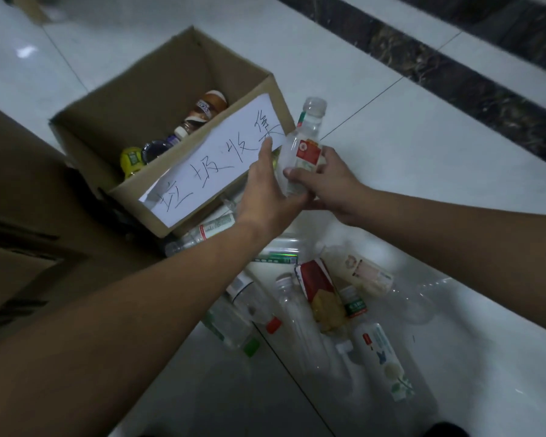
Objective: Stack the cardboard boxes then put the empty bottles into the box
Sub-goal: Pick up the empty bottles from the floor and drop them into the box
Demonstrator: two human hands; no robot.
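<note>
An open cardboard box (133,105) with a handwritten white paper label (212,165) stands on the floor and holds several bottles (202,111). Just right of its front corner, my right hand (331,184) grips a clear empty bottle (303,143) with a red-and-white label, held upright. My left hand (265,190) lies with straight fingers against the bottle's left side and the box's label. Several more empty bottles (316,298) are scattered on the floor below my hands.
Larger flattened or stacked cardboard boxes (22,216) fill the left side. The floor is white tile (423,137) with a dark marble strip (454,74) at the upper right. One bottle (208,230) lies partly under the labelled box's front.
</note>
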